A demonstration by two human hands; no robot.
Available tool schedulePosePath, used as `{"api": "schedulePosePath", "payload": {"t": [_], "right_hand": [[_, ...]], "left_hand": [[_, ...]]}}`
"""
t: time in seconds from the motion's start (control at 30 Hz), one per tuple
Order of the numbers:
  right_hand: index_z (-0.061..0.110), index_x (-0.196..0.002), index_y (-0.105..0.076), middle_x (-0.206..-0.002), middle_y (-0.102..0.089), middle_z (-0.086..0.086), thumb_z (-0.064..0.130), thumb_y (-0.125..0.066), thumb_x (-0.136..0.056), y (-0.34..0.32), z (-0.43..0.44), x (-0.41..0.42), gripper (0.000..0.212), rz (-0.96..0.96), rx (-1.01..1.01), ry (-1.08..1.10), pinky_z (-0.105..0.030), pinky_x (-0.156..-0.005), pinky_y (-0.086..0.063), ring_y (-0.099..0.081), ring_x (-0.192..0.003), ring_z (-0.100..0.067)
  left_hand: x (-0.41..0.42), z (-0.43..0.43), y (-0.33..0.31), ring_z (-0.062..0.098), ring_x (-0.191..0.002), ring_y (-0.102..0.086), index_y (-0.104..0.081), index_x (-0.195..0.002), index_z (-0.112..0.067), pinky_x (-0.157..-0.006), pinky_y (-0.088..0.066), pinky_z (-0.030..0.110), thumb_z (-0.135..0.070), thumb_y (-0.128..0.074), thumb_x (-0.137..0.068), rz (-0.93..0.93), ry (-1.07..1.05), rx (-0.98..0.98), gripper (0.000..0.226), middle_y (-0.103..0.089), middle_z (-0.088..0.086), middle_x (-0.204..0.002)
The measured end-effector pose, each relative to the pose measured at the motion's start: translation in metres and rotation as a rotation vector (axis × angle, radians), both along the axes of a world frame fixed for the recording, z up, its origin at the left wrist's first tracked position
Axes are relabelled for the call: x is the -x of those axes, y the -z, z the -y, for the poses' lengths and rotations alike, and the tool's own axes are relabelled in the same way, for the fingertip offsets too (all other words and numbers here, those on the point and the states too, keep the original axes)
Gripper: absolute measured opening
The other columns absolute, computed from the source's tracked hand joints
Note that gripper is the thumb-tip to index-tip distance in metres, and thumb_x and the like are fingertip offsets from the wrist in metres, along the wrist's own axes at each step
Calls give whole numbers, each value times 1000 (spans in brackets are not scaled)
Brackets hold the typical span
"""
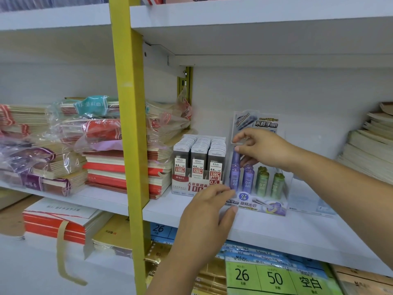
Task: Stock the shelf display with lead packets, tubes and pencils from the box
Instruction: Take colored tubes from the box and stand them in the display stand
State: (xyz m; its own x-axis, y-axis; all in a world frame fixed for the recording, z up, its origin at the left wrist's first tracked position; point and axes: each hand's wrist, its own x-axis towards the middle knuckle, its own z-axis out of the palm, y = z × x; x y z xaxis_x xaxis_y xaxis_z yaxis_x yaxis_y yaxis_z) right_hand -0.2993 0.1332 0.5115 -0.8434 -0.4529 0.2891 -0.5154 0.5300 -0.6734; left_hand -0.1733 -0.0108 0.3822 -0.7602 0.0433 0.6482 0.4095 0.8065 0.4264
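- Two hands reach to the white shelf [297, 233], both at the clear tube display [286, 189] standing on it right of the yellow upright [129, 124].
- The right hand [263, 147] comes in from the right, thumb and fingertips pinching the top of a purple tube [236, 157].
- That tube is held upright over the left column of the display, higher than the tubes already standing there. Its lower end is just at the cap of the front one.
- The left hand [210, 211] reaches up from below with straight, slightly spread fingers. The fingertips touch the near left corner of the display's base, and it holds nothing.
- Standing purple tubes [247, 179] fill the left half of the display, and green tubes [262, 181] stand in the right half. All are marked 0.7 2B.
- A printed backing card [258, 121] rises behind the tubes, partly hidden by the right hand.
- Just left of the display, touching or nearly so, a carton of lead packets [198, 165] holds three full rows of grey packets marked 0.5 HB.
- Stacked red and cream notebooks [125, 175] lie left of the carton, behind the yellow upright.
- Further left are more notebook bundles in clear plastic wrap [51, 143].
- Cream paper stacks [370, 150] sit at the far right of the shelf.
- On the shelf below, green and blue packs [274, 277] show 26 and 50.
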Motion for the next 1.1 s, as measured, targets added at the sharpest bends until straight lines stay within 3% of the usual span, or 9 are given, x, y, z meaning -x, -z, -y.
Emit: {"api": "schedulePosePath", "payload": {"t": [0.17,0.33,0.6,0.77,0.83,0.9,1.0,1.1], "right_hand": [[10,-89,-62,-79,-72,-10,14,-69,-88,-1,-2,-6,8,12,59,1,-20,-52,-55,-73,-65,-20],[6,-84,-63,-80,-72,-18,11,-73,-84,-11,-4,-9,11,29,13,-22,-31,-62,-61,-73,-70,-29],[12,-76,-66,-70,-73,-4,18,-77,-81,-7,-2,-3,13,-76,-126,-7,-30,-61,-61,-72,-65,-18],[26,-69,-67,-65,-67,8,36,-66,-90,-2,0,-2,23,-167,-338,43,-17,-55,-47,-61,-58,-3],[27,-71,-65,-69,-65,7,39,-59,-94,-3,-1,-7,27,-204,-428,39,-25,-60,-44,-57,-63,-7],[23,-87,-69,-87,-69,0,38,-51,-98,-5,-5,-18,27,-225,-474,22,-28,-72,-45,-59,-76,-12],[20,-123,-64,-120,-66,4,29,-47,-101,-7,-15,-46,29,-399,-309,42,-21,-89,-40,-59,-107,-11],[21,-117,-67,-108,-68,7,20,-52,-99,10,-30,-95,24,-517,35,35,-26,-87,-49,-64,-97,-10]], "left_hand": [[0,0,0,-19,-113,-29,-55,-137,-37,-88,-19,-5,-43,-51,-99,4,0,-9,39,-46,-28,-136],[0,0,0,-19,-112,-29,-55,-137,-38,-88,-19,-5,-45,-50,-99,5,-5,-2,39,-46,-29,-136],[2,0,0,-20,-112,-29,-53,-138,-40,-87,-19,-6,-46,-50,-99,16,-6,2,39,-44,-31,-135],[2,1,2,-19,-116,-28,-51,-140,-41,-89,-17,-5,-45,-50,-99,36,-3,7,41,-43,-31,-139],[1,2,2,-20,-117,-27,-51,-140,-41,-90,-14,-6,-44,-51,-99,52,10,-4,41,-42,-31,-142],[-3,3,1,-20,-121,-25,-50,-141,-41,-93,-11,-6,-42,-52,-100,75,42,-30,41,-40,-31,-144],[-18,1,-1,-14,-127,-30,-54,-139,-36,-100,-11,-5,-32,-55,-100,48,64,-98,39,-44,-25,-144],[-50,-6,6,0,-123,-45,-66,-124,-26,-104,-26,5,-28,-58,-94,-44,24,-121,31,-60,-13,-130]]}}
